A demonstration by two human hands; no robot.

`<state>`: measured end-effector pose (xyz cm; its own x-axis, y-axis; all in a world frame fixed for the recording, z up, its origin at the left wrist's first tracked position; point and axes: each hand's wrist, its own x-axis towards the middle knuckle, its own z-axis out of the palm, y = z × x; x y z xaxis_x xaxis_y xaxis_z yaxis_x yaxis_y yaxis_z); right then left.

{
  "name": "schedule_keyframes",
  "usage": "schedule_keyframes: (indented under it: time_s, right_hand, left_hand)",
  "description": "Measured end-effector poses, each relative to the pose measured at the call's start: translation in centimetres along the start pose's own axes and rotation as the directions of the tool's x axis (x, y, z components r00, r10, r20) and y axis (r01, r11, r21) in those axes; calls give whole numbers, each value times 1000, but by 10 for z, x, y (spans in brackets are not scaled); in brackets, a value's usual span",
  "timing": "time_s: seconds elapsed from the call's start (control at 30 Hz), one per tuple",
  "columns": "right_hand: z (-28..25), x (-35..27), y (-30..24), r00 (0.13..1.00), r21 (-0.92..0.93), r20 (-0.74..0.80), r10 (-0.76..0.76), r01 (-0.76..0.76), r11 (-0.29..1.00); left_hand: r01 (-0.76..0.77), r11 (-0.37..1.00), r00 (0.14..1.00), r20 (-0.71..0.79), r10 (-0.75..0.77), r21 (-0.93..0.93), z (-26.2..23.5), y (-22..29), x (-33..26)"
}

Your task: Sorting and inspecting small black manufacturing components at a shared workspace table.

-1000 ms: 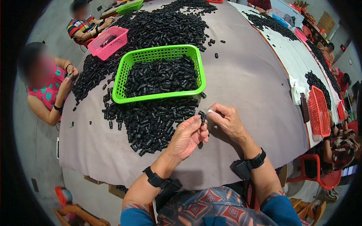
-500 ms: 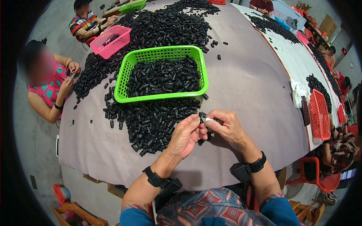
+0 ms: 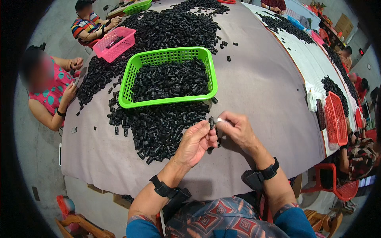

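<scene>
Since the earlier frame, the small black cylindrical plastic part has been kept pinched in the left hand while the right hand, gripping a small white piece, is pressed closer. Both are held above the near edge of the grey-covered table, just beside the loose heap of black parts before the green plastic mesh basket. The joint is probably best made with both pieces lined up squarely and the fingertips kept firmly closed.

- I see a small black part pinched in my left hand, and something small and white at the fingertips of my right hand.
- The loose parts heaped before me are black.
- The table cover is grey-brown.
- The near basket is bright green; the one further left is pink; the basket at the right is red.
- Both my wrist straps are black.
- My sleeves are blue, and my shirt carries a red and dark geometric pattern.
- One person's top is pink with teal spots; another's shirt is striped in several colours.
</scene>
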<state>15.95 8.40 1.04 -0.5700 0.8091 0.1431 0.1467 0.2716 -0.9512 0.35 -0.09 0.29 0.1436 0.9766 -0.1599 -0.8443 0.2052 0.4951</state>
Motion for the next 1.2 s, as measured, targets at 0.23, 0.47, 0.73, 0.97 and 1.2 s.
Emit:
schedule_keyframes:
  time_s: [0.23,0.47,0.73,0.97,1.2]
  right_hand:
    - [-8,2,-5,992,146,-98,74,-59,988]
    - [5,-1,-13,997,329,67,25,-46,943]
    - [6,-1,-11,993,301,102,65,-93,949]
    - [8,3,0,999,66,-4,-44,44,997]
    - [6,0,-10,999,126,-43,24,-18,992]
  left_hand:
    - [7,1000,998,64,-7,-1,0,-3,-1]
    - [44,997,999,20,-46,62,0,-4,-1]
    - [73,997,997,-11,-73,29,-2,-5,0]
    - [132,991,991,0,-132,-7,-7,-7,1]
    - [115,991,993,16,-114,-62,-3,-2,2]
